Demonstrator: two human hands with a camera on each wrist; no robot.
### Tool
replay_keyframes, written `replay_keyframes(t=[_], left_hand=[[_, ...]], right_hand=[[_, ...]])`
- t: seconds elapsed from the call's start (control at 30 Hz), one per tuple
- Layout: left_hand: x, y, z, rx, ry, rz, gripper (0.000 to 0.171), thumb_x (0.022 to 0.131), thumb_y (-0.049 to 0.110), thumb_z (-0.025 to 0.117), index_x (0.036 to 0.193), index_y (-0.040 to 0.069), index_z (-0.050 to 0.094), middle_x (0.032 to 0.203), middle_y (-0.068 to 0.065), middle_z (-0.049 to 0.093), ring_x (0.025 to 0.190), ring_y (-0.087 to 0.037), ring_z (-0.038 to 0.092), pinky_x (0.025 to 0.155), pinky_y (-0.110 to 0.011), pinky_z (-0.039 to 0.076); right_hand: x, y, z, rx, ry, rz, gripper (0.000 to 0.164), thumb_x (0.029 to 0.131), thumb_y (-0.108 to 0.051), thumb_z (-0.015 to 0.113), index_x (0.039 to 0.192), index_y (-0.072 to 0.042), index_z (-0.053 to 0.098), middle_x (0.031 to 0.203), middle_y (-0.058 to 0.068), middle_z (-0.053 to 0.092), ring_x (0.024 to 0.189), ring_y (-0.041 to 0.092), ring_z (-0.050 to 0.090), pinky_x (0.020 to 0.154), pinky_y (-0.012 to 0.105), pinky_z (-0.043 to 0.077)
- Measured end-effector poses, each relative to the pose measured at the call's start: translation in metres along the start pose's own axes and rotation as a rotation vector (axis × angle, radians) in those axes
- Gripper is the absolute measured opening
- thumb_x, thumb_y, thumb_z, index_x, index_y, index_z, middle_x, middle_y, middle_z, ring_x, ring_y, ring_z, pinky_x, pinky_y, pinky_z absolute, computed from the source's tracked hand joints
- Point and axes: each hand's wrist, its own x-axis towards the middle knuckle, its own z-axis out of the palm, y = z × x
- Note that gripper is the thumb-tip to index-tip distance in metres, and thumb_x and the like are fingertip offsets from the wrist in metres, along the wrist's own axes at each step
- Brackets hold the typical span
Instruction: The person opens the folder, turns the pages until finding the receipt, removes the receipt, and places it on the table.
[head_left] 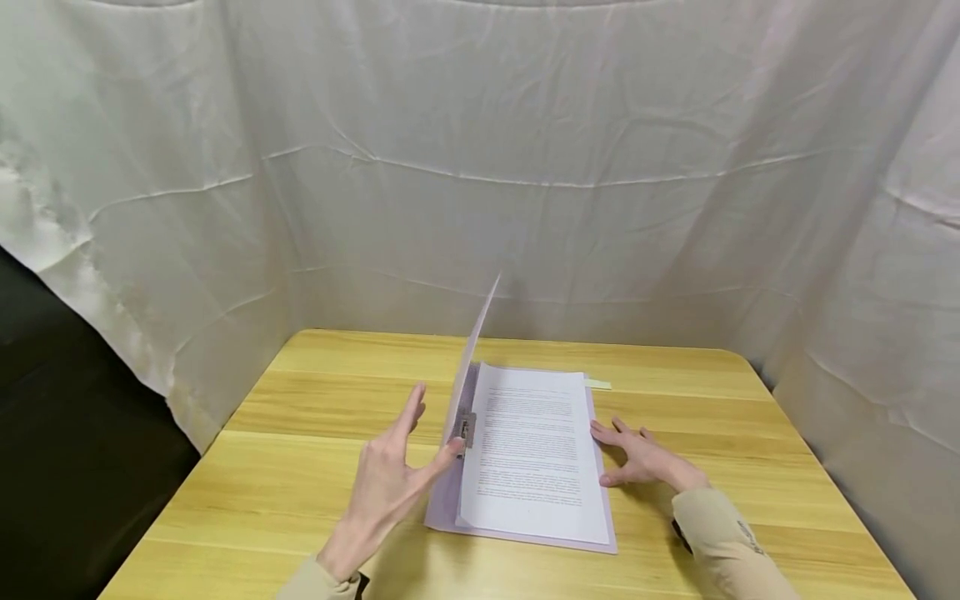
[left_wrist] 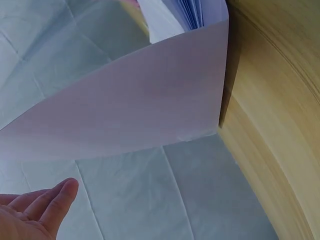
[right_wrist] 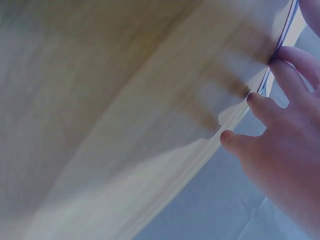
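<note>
A pale purple clip folder (head_left: 446, 500) lies on the wooden table with its front cover (head_left: 472, 342) standing up, tilted slightly right at the top. Inside lies a stack of printed paper (head_left: 528, 450), and a metal clip (head_left: 467, 433) sits along its left edge. To the left of the raised cover is my left hand (head_left: 386, 479), fingers extended and thumb stretched toward the clip; in the left wrist view the fingers stand apart from the cover (left_wrist: 135, 95). My right hand (head_left: 641, 460) has its fingers spread at the folder's right edge, fingertips touching the edge or the table beside it.
A small yellow-green tab (head_left: 598, 384) sticks out past the folder's upper right edge. The wooden table (head_left: 315, 467) extends around the folder. Grey-white cloth (head_left: 525, 217) hangs behind and at both sides, with a dark area at the far left.
</note>
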Motion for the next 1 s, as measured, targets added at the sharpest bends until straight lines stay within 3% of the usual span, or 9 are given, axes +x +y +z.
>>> replay_keyframes(t=[0.03,0.1,0.27,0.33,0.43,0.57,0.67,0.83,1.0], left_hand=[[0.000,-0.001,-0.001,-0.008,0.015,0.006,0.081,0.089,0.043,0.074,0.151,0.003,0.042,0.129,-0.024,0.067,0.079,-0.025,0.076,0.069,-0.041,0.064],[0.000,-0.002,-0.002,-0.020,0.044,0.023,0.079,0.089,0.040,0.075,0.151,0.002,0.043,0.129,-0.025,0.066,0.103,-0.038,0.074,0.086,-0.054,0.061],[0.002,-0.005,-0.005,-0.087,0.123,0.070,0.075,0.088,0.030,0.076,0.150,0.000,0.044,0.133,-0.027,0.063,0.105,-0.041,0.072,0.092,-0.055,0.057],[0.003,-0.007,-0.007,-0.110,0.166,0.094,0.074,0.087,0.024,0.077,0.149,0.000,0.044,0.135,-0.025,0.062,0.106,-0.041,0.072,0.095,-0.050,0.057],[0.006,-0.008,-0.010,-0.148,0.241,0.127,0.073,0.085,0.014,0.078,0.148,-0.002,0.045,0.137,-0.024,0.061,0.109,-0.040,0.070,0.100,-0.032,0.055],[0.008,-0.010,-0.014,-0.215,0.329,0.134,0.072,0.081,-0.001,0.076,0.146,-0.007,0.045,0.137,-0.024,0.060,0.122,-0.019,0.066,0.107,-0.017,0.046],[0.009,-0.013,-0.015,-0.259,0.386,0.152,0.070,0.082,-0.007,0.073,0.146,-0.006,0.046,0.135,-0.026,0.060,0.126,-0.005,0.062,0.107,-0.018,0.048],[0.012,-0.019,-0.017,-0.333,0.479,0.219,0.056,0.084,-0.013,0.068,0.138,-0.012,0.052,0.127,-0.031,0.064,0.122,-0.011,0.066,0.101,-0.022,0.053],[0.014,-0.026,-0.020,-0.398,0.526,0.253,0.041,0.084,-0.021,0.059,0.125,-0.018,0.060,0.123,-0.035,0.065,0.123,-0.015,0.066,0.102,-0.026,0.053]], right_hand=[[0.000,0.000,0.000,-0.001,0.002,-0.002,0.095,0.080,-0.034,0.084,0.154,0.001,0.036,0.161,0.025,0.031,0.149,0.058,0.012,0.114,0.080,0.003],[0.000,0.000,0.000,-0.001,0.005,-0.004,0.094,0.080,-0.034,0.084,0.153,0.001,0.036,0.161,0.025,0.031,0.149,0.058,0.012,0.114,0.080,0.003],[-0.001,0.000,0.000,-0.001,0.009,-0.009,0.094,0.079,-0.033,0.084,0.153,0.001,0.037,0.161,0.025,0.031,0.148,0.059,0.013,0.114,0.081,0.004],[-0.001,0.000,-0.001,0.001,0.007,-0.009,0.094,0.079,-0.033,0.084,0.153,0.001,0.037,0.161,0.025,0.031,0.148,0.059,0.013,0.114,0.081,0.004],[-0.001,0.000,0.000,0.002,0.005,-0.009,0.094,0.079,-0.033,0.084,0.153,0.002,0.037,0.161,0.025,0.031,0.149,0.059,0.012,0.114,0.080,0.004],[-0.001,-0.001,0.000,0.008,0.003,-0.009,0.094,0.080,-0.033,0.084,0.153,0.002,0.037,0.161,0.025,0.031,0.149,0.059,0.012,0.114,0.080,0.003],[-0.002,-0.001,0.000,0.015,0.002,-0.012,0.094,0.080,-0.032,0.084,0.153,0.003,0.037,0.162,0.025,0.030,0.149,0.059,0.011,0.114,0.080,0.002],[-0.002,0.000,0.000,0.017,-0.001,-0.013,0.094,0.080,-0.033,0.084,0.153,0.003,0.036,0.162,0.026,0.030,0.149,0.059,0.010,0.114,0.080,0.002],[-0.001,-0.001,0.000,-0.003,-0.001,-0.003,0.094,0.080,-0.034,0.083,0.153,0.002,0.035,0.162,0.025,0.030,0.149,0.058,0.012,0.115,0.080,0.003]])
